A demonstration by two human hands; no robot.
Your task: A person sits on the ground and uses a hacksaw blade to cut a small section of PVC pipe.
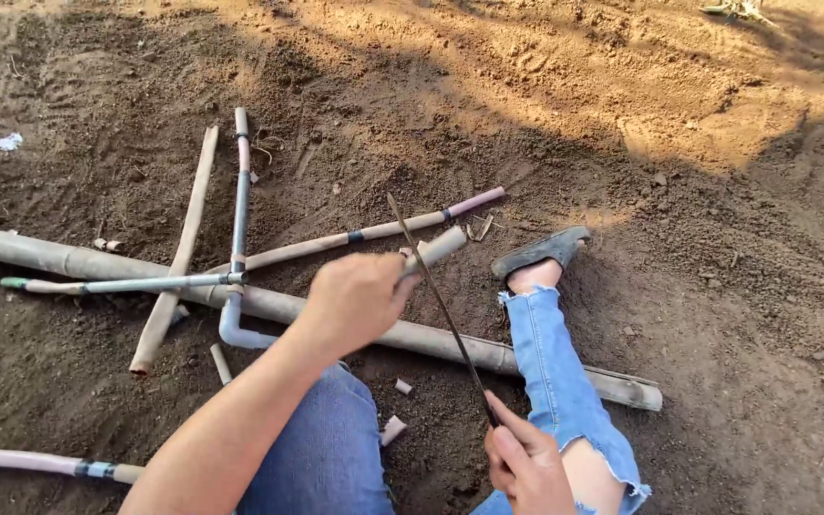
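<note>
A: Gripping the short pipe [436,248] in the left hand [360,303], fingers wrapped shut round it, up off the dirt [717,286] and above the jeans [326,448]. Pinching the lower end of the saw blade [441,305] in the right hand [526,467], closed on it, with the blade laid across the pipe just beside the left fingers.

B: Looks risky. Might well skid off that round pipe and nick those fingers, being so close. Could also jump forward toward the bare ankle [534,277] behind the sandal [538,250].

A: Agreed. Seemingly a bare blade too, with no frame or handle to be seen: likely to bend, snap, or bite into the palm holding it. And nothing bracing the pipe but one fist, so could twist and jam the blade.

B: Any packages, labels or signs?

A: None to be seen. Only coloured marks: dark bands and a pink tip on the thin pipe [374,229] lying beyond the hands, a green tip [13,283] at the far left, a blue band [97,468] on the pale pipe in the lower left corner. Also a small white scrap [10,141] on the ground at upper left, too small to tell more.
</note>
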